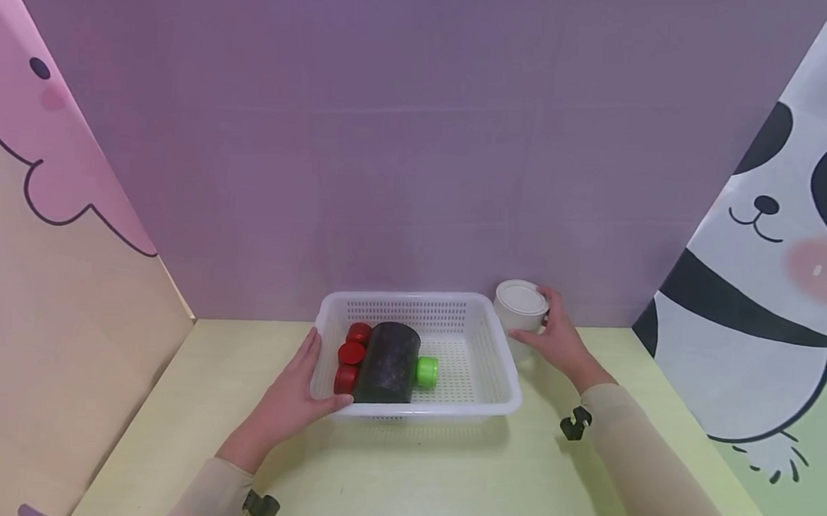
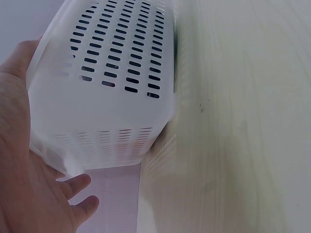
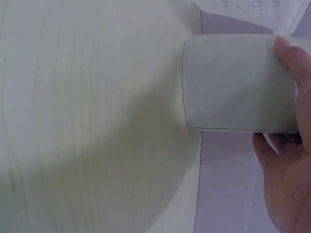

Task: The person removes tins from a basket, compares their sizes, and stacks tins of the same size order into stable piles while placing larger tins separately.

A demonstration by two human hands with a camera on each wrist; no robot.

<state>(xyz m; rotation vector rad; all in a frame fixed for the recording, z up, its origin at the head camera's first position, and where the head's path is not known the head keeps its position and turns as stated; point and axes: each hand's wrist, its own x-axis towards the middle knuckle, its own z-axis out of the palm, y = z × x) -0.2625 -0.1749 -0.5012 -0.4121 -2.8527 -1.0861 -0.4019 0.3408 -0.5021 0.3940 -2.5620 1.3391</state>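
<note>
A white plastic basket [image 1: 407, 409] with slotted walls stands on the table. My left hand [image 1: 295, 395] holds its near left corner, thumb at the front rim and fingers along the left side. In the left wrist view the fingertips [image 2: 77, 187] curl past the basket's slotted wall [image 2: 116, 53]. Just right of the basket, at the back, is an upright white lidded can [image 1: 520, 300]. My right hand [image 1: 555, 340] grips this can between thumb and fingers. The right wrist view shows its plain side wall [image 3: 238, 82], the thumb [image 3: 294, 58] pressed on one side and fingers opposite.
Inside the basket lie a black cylinder [image 1: 388, 363], several red round pieces [image 1: 351, 353] to its left and a bright green cap-like piece [image 1: 426, 372] to its right. The pale wooden table [image 1: 404, 481] ends at a purple backdrop [image 1: 418, 150]; printed panels flank both sides.
</note>
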